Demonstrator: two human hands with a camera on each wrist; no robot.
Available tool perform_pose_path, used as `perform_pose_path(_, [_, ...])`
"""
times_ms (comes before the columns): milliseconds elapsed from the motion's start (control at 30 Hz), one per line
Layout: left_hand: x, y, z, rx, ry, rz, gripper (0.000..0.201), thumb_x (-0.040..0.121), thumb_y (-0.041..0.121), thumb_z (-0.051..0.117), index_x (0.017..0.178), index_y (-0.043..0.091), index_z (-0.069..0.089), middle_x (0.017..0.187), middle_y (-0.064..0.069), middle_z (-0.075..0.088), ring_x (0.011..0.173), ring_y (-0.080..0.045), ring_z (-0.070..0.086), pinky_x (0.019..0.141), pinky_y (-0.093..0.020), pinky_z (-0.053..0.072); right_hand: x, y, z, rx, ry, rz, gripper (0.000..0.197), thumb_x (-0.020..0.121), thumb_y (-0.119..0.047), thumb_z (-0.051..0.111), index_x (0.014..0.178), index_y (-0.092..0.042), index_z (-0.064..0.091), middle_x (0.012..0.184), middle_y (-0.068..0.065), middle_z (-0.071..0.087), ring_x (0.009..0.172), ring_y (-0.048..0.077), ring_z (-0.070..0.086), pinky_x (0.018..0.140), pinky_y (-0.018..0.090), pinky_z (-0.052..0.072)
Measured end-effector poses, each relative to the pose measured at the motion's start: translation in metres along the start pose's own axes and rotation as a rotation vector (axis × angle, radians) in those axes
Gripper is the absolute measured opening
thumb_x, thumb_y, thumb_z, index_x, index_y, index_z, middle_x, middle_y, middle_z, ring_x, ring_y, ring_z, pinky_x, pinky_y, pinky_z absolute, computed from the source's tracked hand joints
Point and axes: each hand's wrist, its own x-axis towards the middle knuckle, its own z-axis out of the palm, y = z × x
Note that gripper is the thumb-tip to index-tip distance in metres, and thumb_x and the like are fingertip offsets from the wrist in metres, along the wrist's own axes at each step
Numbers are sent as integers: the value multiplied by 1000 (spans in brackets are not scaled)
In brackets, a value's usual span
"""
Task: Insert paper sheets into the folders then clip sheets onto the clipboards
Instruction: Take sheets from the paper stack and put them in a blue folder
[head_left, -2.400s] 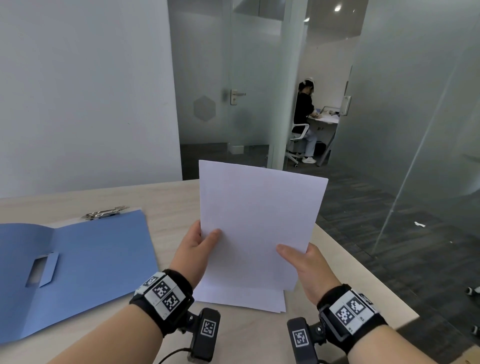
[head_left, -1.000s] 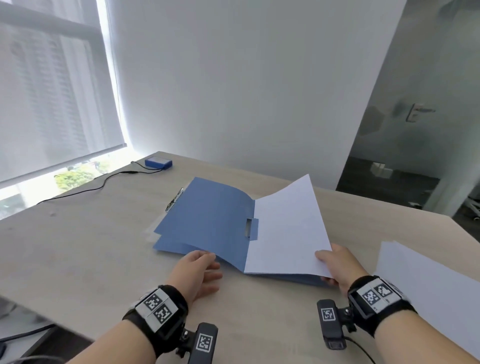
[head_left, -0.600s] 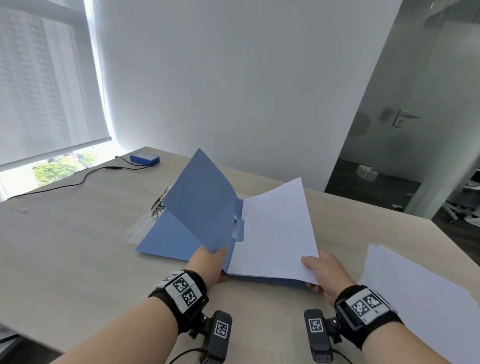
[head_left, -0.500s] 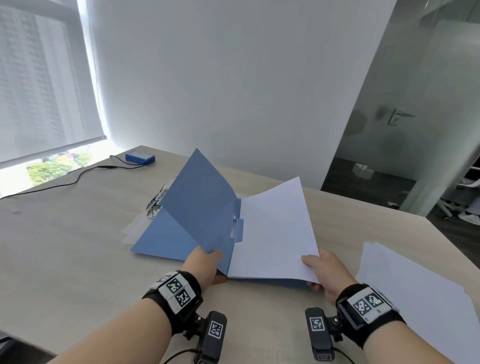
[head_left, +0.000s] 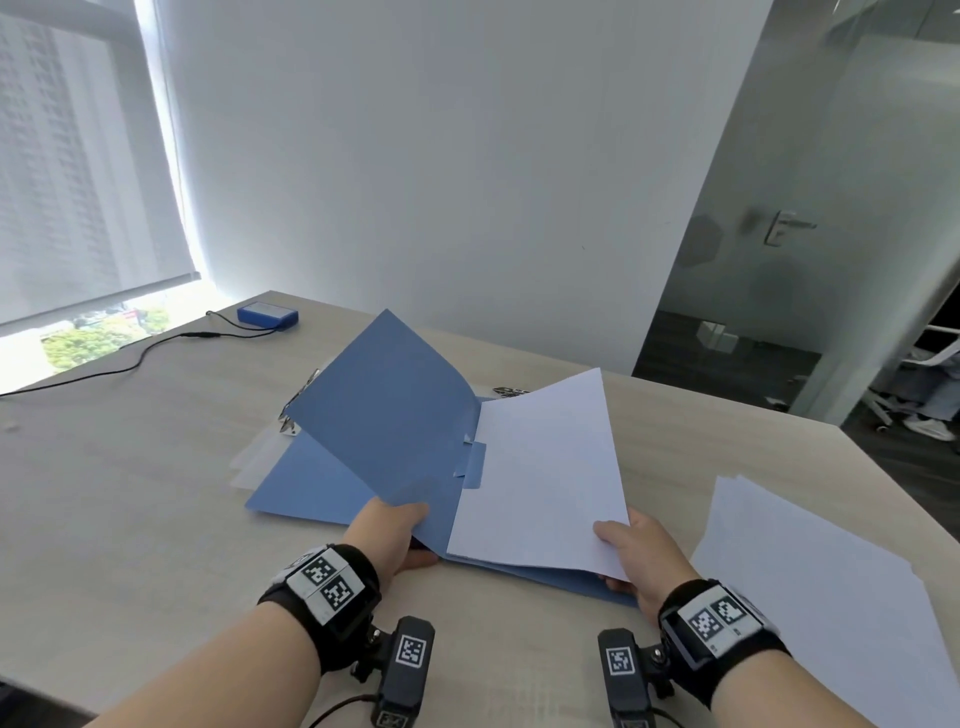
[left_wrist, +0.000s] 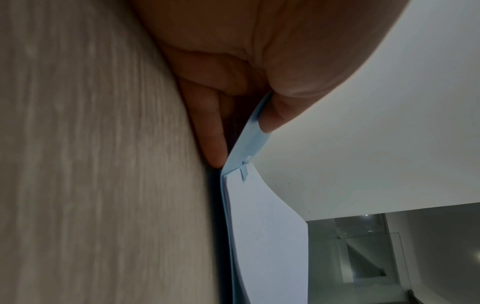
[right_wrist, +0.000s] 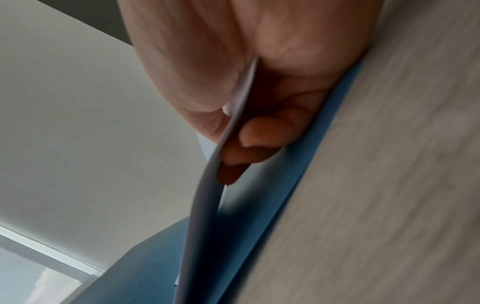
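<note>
Paper sheet (head_left: 540, 473) lies on open blue folder (head_left: 384, 415), mid-table; thin, floppy (bows easily), best held at near corner. Right hand (head_left: 636, 551) pinches that corner, thumb on top. Left hand (head_left: 389, 535) pinches raised folder cover's near edge.

The table (head_left: 130, 519) is bare on the near left, so a hand could slide there. The raised folder cover (head_left: 384, 415) stands up in the middle and blocks the way across. A paper stack (head_left: 810, 582) fills the right side. At the far left a cable (head_left: 156, 345) and a small blue box (head_left: 267, 314) lie in the way.
</note>
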Motion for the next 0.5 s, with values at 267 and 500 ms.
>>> perform_pose_path(267, [-13,15,8,221,-80,74,28,75,13,55,101,3,62,89,-22,65,75,-32,64,83,-59,57,0,-1,-1,-15,-34,7,15,98,-7,51,103,-15,63,82,13,61,59,24,51,46,26,39])
perform_pose_path(500, [-10,25,20,-150,-207,-27,45,82,22,46,121,20,67,122,-1,69,81,-30,69,74,-42,57,4,1,-4,-45,-64,14,17,97,-8,52,110,-11,62,83,16,61,52,21,51,42,24,37])
